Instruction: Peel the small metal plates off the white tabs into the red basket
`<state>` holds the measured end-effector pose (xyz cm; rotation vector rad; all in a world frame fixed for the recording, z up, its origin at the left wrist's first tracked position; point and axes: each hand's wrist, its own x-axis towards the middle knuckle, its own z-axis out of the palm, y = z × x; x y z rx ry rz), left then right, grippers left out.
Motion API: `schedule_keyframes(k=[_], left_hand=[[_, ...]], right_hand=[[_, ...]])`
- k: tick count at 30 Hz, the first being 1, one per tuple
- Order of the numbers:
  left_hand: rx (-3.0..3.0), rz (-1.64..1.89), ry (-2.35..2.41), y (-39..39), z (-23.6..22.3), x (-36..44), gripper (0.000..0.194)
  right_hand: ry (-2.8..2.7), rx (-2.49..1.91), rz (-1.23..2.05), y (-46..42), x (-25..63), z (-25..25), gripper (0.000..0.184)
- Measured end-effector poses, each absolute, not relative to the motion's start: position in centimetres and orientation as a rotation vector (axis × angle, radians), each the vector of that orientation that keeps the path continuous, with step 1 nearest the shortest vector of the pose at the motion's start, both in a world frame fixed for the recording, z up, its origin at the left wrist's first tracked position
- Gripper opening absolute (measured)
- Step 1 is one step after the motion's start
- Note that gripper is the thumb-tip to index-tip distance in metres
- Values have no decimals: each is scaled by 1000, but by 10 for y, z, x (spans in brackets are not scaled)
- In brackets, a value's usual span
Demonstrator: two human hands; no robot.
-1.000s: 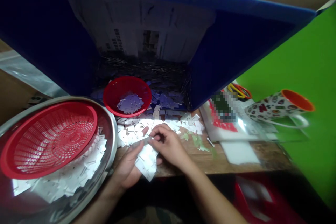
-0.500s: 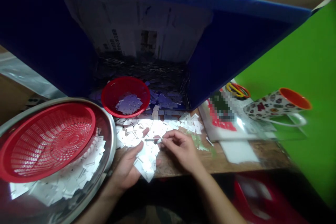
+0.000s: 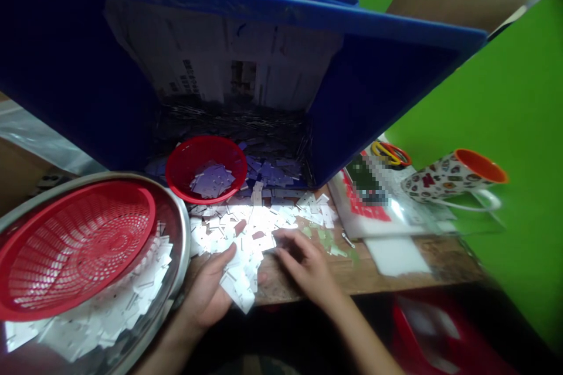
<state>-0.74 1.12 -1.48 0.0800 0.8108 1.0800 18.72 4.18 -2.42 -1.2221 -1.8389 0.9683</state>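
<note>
A loose handful of small, flat, pale plates point(image 3: 241, 274) with slots and holes lies in my left hand point(image 3: 210, 290), the thumb over its edge. Beside it, my right hand point(image 3: 305, 261) pinches one flat plate point(image 3: 267, 242) between thumb and fingertips, above the table's front part. Under strong light, more scattered plates point(image 3: 222, 217) cover the wood just beyond both hands. A red bowl point(image 3: 206, 196) holding similar plates stands behind them, at the mouth of a blue bin point(image 3: 378, 88). Glare hides the outlines of many pieces.
At left, a metal basin point(image 3: 185, 246) contains plates and a tilted red colander point(image 3: 26, 234). To the right are greenish pieces point(image 3: 328, 240), a white slab point(image 3: 398, 255), a blurred phone-like object point(image 3: 367, 179), tape rolls point(image 3: 391, 153) and a patterned mug point(image 3: 444, 181) near the green wall.
The plate in my right hand has turned from edge-on to showing its flat face. My left hand still holds its handful. The whole view has shifted slightly.
</note>
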Motion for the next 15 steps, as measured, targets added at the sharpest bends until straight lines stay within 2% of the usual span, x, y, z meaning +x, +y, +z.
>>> schedule_keyframes(k=[2,6,11,15], left_hand=[[83,1083,827,12,-14,-7,66],[90,1086,825,12,-15,-7,68],[92,1065,807,11,-18,-8,69],[47,1073,771,11,-19,-8,65]], right_hand=[[-1882,-1158,935,44,185,-22,24],[-1737,-1226,1029,47,180,-20,10],[-1144,-1351,1547,52,176,-17,25],[-1014,-1291,1678,67,163,-1,27]])
